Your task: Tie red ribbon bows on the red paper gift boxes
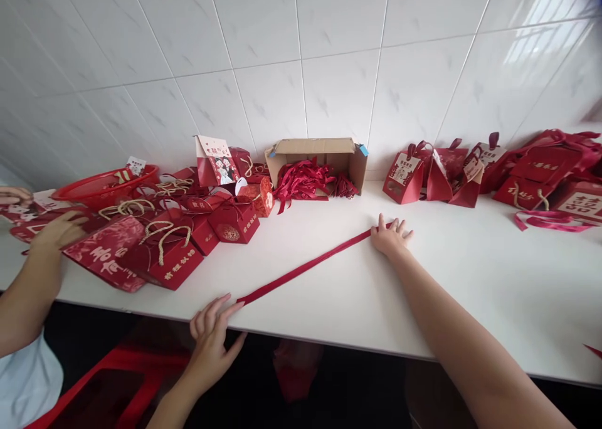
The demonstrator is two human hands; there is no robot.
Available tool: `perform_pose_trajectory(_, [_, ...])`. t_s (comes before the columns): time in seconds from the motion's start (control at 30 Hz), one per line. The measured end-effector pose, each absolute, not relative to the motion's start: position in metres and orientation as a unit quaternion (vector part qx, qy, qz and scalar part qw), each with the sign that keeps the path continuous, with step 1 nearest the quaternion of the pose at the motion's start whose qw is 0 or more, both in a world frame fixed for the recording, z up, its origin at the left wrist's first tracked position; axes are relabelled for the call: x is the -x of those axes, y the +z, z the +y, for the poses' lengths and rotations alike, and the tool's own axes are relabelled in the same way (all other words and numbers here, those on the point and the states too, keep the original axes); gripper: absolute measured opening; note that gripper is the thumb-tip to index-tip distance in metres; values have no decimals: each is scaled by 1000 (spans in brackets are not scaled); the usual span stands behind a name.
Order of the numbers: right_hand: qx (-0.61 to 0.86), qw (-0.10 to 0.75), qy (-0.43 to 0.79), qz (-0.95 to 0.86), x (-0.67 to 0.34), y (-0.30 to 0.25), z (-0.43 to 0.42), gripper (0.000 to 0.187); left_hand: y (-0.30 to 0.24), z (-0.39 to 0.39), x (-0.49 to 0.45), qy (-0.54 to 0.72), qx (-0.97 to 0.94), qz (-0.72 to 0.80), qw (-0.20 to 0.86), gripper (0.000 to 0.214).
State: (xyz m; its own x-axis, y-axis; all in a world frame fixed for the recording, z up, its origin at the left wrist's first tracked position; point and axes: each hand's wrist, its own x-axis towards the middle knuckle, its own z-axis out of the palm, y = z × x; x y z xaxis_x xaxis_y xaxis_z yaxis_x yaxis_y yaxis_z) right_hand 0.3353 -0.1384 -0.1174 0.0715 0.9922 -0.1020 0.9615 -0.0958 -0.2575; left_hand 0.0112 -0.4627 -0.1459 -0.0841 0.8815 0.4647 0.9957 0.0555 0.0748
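Note:
A dark red ribbon [305, 267] lies stretched flat and slantwise across the white table [324, 316]. At its near end, by the table's front edge, is my left hand [212, 330]; the fingers are extended, the thumb stands apart, and a fingertip touches the ribbon. My right hand [391, 236] rests with spread fingers over the far end, partly covering it. Neither hand is closed around the ribbon. Beyond it, an open cardboard box [316, 145] on its side holds a heap of red ribbons [305, 179].
Red gift boxes [176, 266] with rope handles crowd the left, near a red basin [106, 187]. Another person's hand [61, 228] is among them. Small red gift boxes with ribbon loops [403, 178] and red bags [540, 165] stand at right. A red stool [141, 366] is below.

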Motion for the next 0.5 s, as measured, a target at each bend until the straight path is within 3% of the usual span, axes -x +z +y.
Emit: perform_pose_trajectory(0.5, [724,69,117,-677,-339,-120,-142,63,-140,-464,-16,-169,655,-727,121,41])
